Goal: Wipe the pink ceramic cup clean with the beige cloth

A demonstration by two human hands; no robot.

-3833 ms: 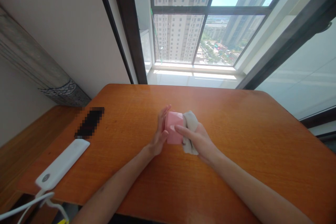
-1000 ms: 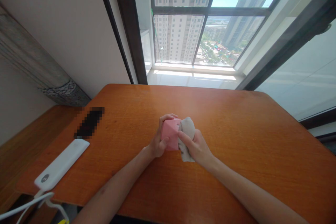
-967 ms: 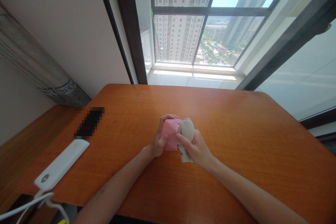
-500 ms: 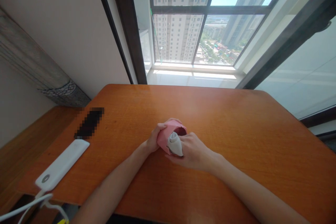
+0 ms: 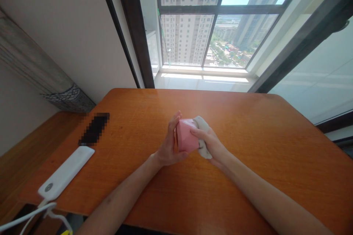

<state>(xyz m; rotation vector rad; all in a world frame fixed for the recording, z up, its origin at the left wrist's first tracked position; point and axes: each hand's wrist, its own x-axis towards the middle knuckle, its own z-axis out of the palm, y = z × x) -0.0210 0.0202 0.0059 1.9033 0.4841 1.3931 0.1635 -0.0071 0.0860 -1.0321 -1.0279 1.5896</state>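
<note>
A small pink faceted container [image 5: 187, 136], hollow when its opening showed earlier, is held sideways between my two hands above the table. My left hand [image 5: 168, 145] cups its left end, with fingers up along the far side and the thumb below its lower edge. A pale grey-white cloth [image 5: 203, 148] is bunched against the right end. My right hand [image 5: 213, 143] grips the cloth and the container together, its thumb lying on the pink side. The container's opening is not visible now, and the right fingers are mostly hidden behind the cloth.
A brown wooden table [image 5: 248, 147] spreads under my hands. To the left lies a white power bank [image 5: 66, 172] with white cables [image 5: 30, 214] at its near end, and beyond it a blurred-out dark object [image 5: 94, 129]. A window [image 5: 217, 25] stands behind the table.
The pink container has turned, so its side now faces me instead of its opening. The cloth has moved from the front to its right end. My left fingers have straightened upward.
</note>
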